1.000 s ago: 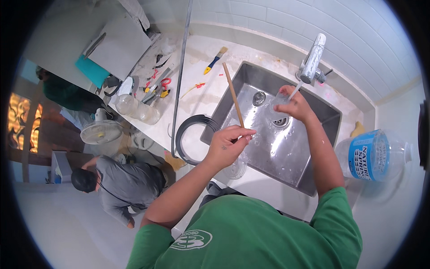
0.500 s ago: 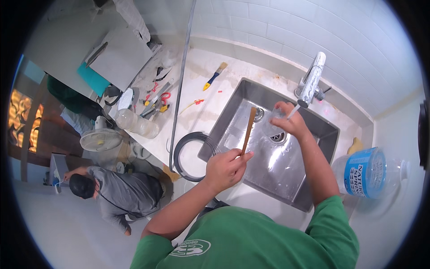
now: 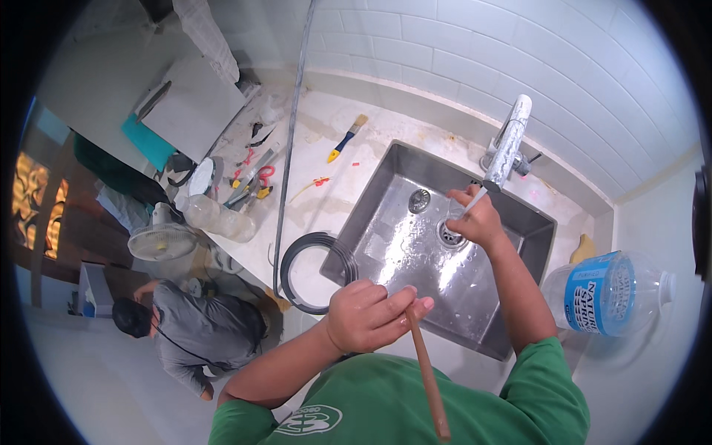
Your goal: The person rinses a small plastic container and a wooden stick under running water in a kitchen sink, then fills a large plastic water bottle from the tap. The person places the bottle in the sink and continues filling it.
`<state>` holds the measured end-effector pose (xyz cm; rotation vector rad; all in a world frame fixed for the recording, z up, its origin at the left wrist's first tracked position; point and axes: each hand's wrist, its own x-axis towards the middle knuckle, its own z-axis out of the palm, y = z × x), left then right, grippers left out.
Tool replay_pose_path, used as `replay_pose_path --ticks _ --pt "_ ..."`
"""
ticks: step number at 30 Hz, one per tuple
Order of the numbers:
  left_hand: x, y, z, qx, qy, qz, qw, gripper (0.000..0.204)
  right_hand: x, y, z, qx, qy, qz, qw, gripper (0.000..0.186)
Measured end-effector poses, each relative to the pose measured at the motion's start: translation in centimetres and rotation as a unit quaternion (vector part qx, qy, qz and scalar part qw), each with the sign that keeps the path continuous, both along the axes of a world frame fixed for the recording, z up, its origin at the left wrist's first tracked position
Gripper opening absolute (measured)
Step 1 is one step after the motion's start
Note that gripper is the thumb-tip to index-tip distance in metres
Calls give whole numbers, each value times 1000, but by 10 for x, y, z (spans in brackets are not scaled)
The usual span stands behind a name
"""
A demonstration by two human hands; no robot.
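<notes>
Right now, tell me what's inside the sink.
The sink shows one fully visible drain and another drain, partly covered by the right hand, which seems to hold a clear cup. Whatever lies beneath that hand cannot be seen.

Brush (image 3: pixel 346 139) & coil (image 3: pixel 345 261) L of sink (image 3: pixel 404 245), btl (image 3: pixel 601 295) R (faucet (image 3: pixel 508 144) behind, nr wall (image 3: pixel 445 33)).

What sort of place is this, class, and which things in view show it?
Probably a kitchen or utility room being worked on: a metal sink with a running tap, and a paintbrush lying on a stained counter.
</notes>
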<state>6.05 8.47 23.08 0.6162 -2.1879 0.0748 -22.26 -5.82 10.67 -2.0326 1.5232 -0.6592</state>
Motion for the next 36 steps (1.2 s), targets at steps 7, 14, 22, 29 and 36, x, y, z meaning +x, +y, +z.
replay_pose_path --ticks 7,14,22,29,36 --pt "-5 -2 0 -3 -5 -1 1000 27 18 4 -10 -118 61 3 991 55" --pt "-3 -2 -34 282 98 66 952 23 14 0 -7 -82 24 16 996 54" --pt "0 -5 -79 625 253 105 730 20 3 -6 -6 49 -140 52 988 55" --pt "-9 -30 -105 661 269 193 673 36 -1 -5 -19 65 -123 59 989 55" --pt "-31 -69 -160 530 234 210 788 48 -27 13 41 295 80 143 941 57"
